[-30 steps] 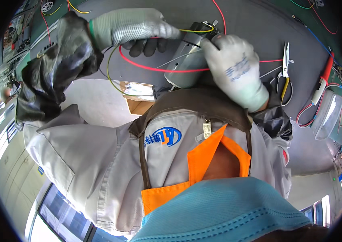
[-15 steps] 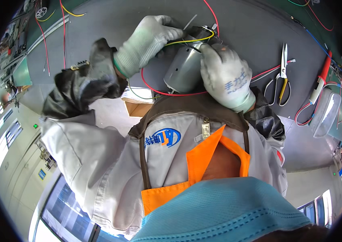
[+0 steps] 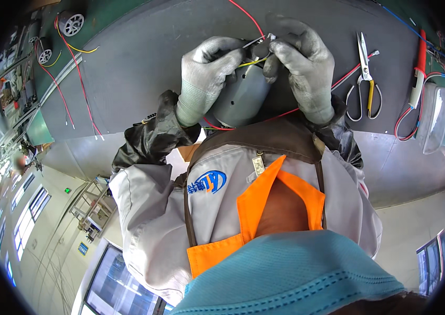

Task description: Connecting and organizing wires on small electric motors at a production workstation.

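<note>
A grey metal motor housing [image 3: 242, 97], shaped like a cylinder, lies tilted on the dark bench in front of my chest. My left hand [image 3: 208, 73], in a whitish work glove, pinches a thin pale strip [image 3: 254, 42] above the housing's far end. Facing it, my gloved right hand [image 3: 305, 65] is closed beside a small white piece [image 3: 271, 37]; what its fingertips grip is partly hidden. Between the hands a yellow wire [image 3: 253, 63] crosses the housing's end. A red wire [image 3: 249, 16] runs away from there toward the far edge.
Scissors [image 3: 364, 79] with one yellow handle part lie to the right. Beyond them are a red-and-white handled tool [image 3: 419, 68] on a cable and a clear plastic case [image 3: 435, 118]. More motors [image 3: 71, 23] and loose red wires [image 3: 78, 68] are at the left.
My left hand has moved right and nearer the housing's end, now holding the thin strip. My right hand has lifted off the housing's side and turned, fingertips meeting near the left ones.
</note>
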`<state>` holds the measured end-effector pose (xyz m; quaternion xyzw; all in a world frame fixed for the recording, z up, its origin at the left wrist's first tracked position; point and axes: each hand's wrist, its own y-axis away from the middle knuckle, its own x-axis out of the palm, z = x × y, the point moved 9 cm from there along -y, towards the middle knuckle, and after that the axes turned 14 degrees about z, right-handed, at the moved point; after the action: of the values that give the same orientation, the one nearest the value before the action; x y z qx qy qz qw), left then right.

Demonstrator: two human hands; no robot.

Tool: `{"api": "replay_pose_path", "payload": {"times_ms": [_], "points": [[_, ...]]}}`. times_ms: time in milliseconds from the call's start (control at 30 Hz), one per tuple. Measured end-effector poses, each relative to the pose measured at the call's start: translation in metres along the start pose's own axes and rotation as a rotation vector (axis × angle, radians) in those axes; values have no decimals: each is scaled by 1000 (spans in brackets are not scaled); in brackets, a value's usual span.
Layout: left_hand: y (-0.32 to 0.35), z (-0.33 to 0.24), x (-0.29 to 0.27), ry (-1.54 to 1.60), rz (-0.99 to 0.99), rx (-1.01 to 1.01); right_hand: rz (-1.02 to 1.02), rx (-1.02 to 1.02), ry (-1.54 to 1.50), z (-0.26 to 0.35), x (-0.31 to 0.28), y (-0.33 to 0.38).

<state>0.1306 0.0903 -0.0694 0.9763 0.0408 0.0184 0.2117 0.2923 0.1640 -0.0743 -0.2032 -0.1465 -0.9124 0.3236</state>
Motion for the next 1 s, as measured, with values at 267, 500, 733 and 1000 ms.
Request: {"api": "replay_pose_path", "payload": {"times_ms": [267, 500, 733, 1000], "points": [[0, 1, 0, -51, 45, 46, 29, 144, 68, 0, 2, -6], [-16, -24, 11, -218, 49, 388, 232, 340, 193, 3, 7, -25], [0, -36, 19, -550, -22, 507, 115, -537, 1381, 61, 38, 3], [5, 2, -1, -123, -190, 266, -158, -295, 1261, 44, -30, -10]]}}
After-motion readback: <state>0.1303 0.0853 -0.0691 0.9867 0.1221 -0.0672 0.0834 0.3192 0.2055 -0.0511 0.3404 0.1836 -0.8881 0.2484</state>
